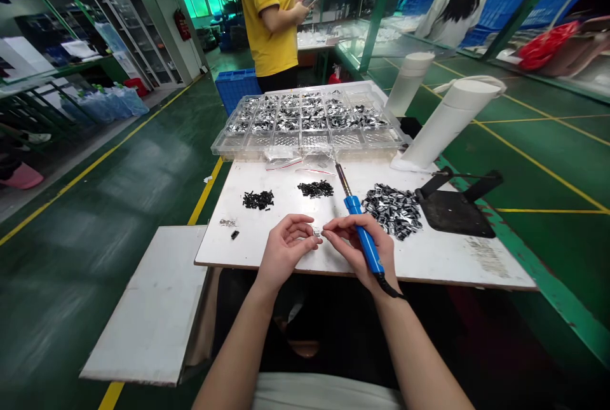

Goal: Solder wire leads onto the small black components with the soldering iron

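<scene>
Over the front of the white table [286,184], my left hand [286,248] pinches a small silvery-white part [316,231] between thumb and fingertips. Facing it, my right hand [351,248] has its thumb and forefinger closed at the part's right side; whether they grip a second tiny piece I cannot make out. A blue-handled soldering iron [366,238] also rests in my right hand, its tip pointing up and away. Beyond my hands lie two piles of tiny black pieces, one at left [258,200] and one in the middle [315,189]. A larger black-and-silver pile [393,210] lies right.
A clear compartment tray [309,140] full of small parts spans the table's back. White tubes [448,121] and a black stand [457,213] are at right. A lower white board [147,308] juts out left. A person in yellow [269,16] stands behind, holding a phone.
</scene>
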### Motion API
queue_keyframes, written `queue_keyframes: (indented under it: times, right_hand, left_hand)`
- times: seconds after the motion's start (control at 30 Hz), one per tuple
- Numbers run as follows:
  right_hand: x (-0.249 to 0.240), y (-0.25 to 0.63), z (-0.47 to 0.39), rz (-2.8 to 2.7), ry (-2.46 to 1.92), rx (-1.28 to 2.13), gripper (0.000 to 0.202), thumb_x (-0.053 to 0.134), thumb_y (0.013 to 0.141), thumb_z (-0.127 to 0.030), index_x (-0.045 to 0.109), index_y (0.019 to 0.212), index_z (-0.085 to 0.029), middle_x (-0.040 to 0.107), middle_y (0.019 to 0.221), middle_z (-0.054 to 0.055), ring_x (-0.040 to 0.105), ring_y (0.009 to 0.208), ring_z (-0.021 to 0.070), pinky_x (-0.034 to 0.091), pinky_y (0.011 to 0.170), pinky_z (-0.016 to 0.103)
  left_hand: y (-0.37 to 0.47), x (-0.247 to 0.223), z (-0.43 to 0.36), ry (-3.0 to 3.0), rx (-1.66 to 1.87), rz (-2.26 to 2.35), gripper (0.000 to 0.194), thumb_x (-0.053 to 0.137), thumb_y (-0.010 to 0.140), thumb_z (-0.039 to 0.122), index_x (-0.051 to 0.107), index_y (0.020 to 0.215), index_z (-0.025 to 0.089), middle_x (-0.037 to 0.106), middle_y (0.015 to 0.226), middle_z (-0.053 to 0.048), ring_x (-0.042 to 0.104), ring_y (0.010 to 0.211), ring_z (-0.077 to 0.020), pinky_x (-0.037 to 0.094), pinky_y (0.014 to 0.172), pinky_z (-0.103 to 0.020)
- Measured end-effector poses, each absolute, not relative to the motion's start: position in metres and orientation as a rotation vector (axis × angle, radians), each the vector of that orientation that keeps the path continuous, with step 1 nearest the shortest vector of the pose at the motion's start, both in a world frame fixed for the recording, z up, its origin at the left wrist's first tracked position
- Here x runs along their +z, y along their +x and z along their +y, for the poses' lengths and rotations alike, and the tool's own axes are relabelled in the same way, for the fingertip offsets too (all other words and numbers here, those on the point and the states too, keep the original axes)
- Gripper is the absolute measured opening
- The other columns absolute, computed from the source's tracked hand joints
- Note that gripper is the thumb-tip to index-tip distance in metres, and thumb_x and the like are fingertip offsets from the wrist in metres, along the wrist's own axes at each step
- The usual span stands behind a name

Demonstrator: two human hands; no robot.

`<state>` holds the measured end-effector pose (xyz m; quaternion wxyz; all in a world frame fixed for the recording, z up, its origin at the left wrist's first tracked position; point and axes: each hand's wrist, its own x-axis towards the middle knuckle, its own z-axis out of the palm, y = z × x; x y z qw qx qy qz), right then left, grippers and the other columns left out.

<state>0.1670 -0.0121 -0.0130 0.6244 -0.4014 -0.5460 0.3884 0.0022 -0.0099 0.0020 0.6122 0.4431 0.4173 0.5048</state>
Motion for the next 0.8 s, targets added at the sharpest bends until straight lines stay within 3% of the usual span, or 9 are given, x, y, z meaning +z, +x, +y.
queue_keyframes:
  times: [0.17,0.4,0.8]
  right_hand:
    - [-0.0127,0.1672,-0.0125,-1.282,-0.922,0.868,0.020,0.081,0.081,-0.027,0.064,0.091,-0.025,0.073,0.090,0.003,0.074,0.086,0.0198,0.063,0.080,0.033]
    - [-0.0130,0.1680,-0.0141,-1.355,-0.914,0.865,0.017,0.079,0.084,-0.026,0.065,0.092,-0.025,0.074,0.092,0.003,0.074,0.087,0.0207,0.063,0.080,0.035]
    - [-0.0087,0.1675,-0.0157,-1.406,-0.929,0.845,0.015,0.078,0.085,-0.023,0.065,0.092,-0.025,0.075,0.091,0.002,0.074,0.085,0.0197,0.063,0.076,0.033]
  left_hand:
    - [0.0024,0.0034,-0.0085,1.037,1.187,0.989,0.022,0.080,0.074,0.026,0.075,0.093,0.015,0.068,0.082,-0.004,0.067,0.082,-0.0171,0.061,0.076,-0.030]
    - [0.0006,0.0032,-0.0061,1.049,1.164,0.993,0.016,0.077,0.077,0.026,0.082,0.089,0.016,0.073,0.092,-0.007,0.071,0.088,-0.0197,0.059,0.088,-0.033]
    - [0.0039,-0.0023,-0.0073,1.104,1.303,1.014,0.013,0.077,0.075,0.017,0.082,0.087,0.018,0.071,0.089,-0.005,0.070,0.082,-0.0174,0.058,0.082,-0.031]
